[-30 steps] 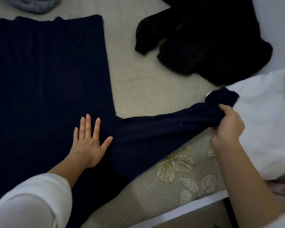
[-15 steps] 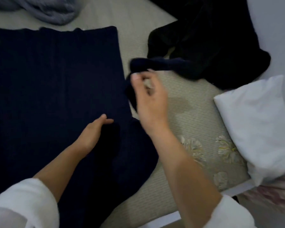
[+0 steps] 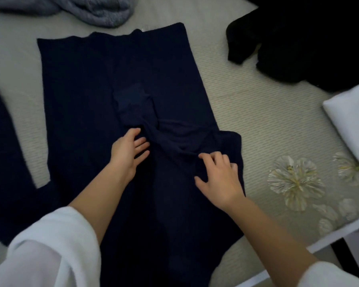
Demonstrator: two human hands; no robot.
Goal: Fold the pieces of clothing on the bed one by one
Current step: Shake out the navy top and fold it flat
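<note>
navy sweater flat on bed, centre | sleeve crumpled across body | left hand open, pressing sleeve | right hand spread, fingers on fold at 4 o'clock

Left hand and right hand lie flat, fingers spread.

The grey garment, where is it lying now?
In the head view, the grey garment lies bunched at the top left of the bed, just beyond the navy sweater's far edge.
</note>
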